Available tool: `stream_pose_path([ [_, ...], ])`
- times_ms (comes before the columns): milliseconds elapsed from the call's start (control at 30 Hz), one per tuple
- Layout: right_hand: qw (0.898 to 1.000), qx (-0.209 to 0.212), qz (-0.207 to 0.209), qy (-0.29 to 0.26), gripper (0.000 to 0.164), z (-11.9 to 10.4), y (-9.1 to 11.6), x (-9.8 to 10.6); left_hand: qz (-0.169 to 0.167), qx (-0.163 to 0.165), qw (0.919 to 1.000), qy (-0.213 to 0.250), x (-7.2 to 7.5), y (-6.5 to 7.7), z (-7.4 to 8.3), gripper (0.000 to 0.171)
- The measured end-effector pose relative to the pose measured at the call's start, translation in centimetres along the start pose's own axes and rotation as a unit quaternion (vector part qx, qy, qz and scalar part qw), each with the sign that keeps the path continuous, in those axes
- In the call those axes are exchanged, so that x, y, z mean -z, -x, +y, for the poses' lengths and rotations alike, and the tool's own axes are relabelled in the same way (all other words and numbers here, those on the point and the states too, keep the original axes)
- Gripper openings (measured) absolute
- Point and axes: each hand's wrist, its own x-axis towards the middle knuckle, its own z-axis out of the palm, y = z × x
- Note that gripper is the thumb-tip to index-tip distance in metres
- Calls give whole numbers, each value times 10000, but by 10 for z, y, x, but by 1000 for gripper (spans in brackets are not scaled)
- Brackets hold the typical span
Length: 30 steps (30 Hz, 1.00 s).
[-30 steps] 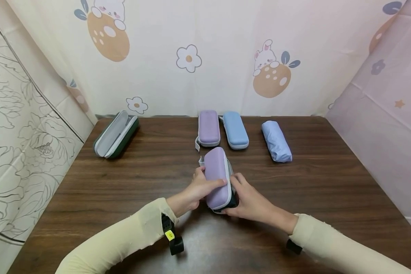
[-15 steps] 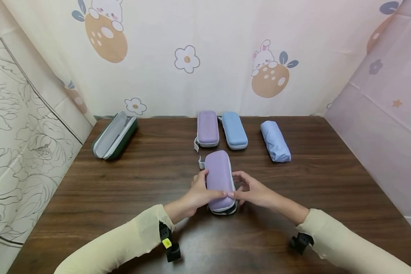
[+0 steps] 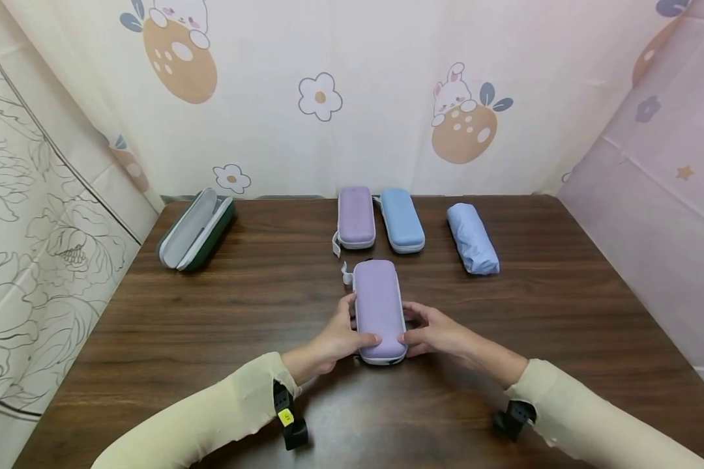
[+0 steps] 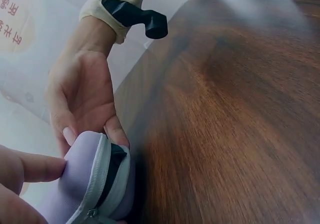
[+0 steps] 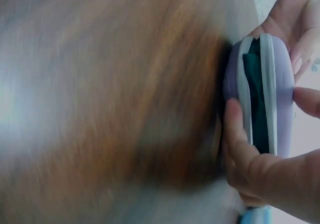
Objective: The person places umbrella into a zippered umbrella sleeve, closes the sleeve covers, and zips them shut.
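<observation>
Both left hand and right hand clamp onto near purple case, one per long side, thumbs on top, neither nearer. Case sits on tabletop, long axis front to back, near end between hands. Side gap shows dark green stuff inside, material unclear. Beyond: far purple case, blue case just beside it; blue bundle farther right; green case gapes far left.

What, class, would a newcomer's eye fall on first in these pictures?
Probably the nearer purple case, held just below the head view's centre by the left hand and right hand, dark green material showing in its opening. Next, the open dark green case at the back left and the pale blue bundle at the back right.
</observation>
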Motion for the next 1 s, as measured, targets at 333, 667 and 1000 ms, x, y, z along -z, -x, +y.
stream_pose_path([
  [333,9965,-250,-107,-794,91,-3,-5,1,59,583,9982,135,-1,-13,5,90],
  [667,9924,-641,-162,-1034,84,-5,-8,3,-433,1172,9913,406,6,-29,4,54],
  [1000,9887,-581,-354,-1338,91,-11,-5,-1,-592,1130,9893,705,8,-31,3,44],
])
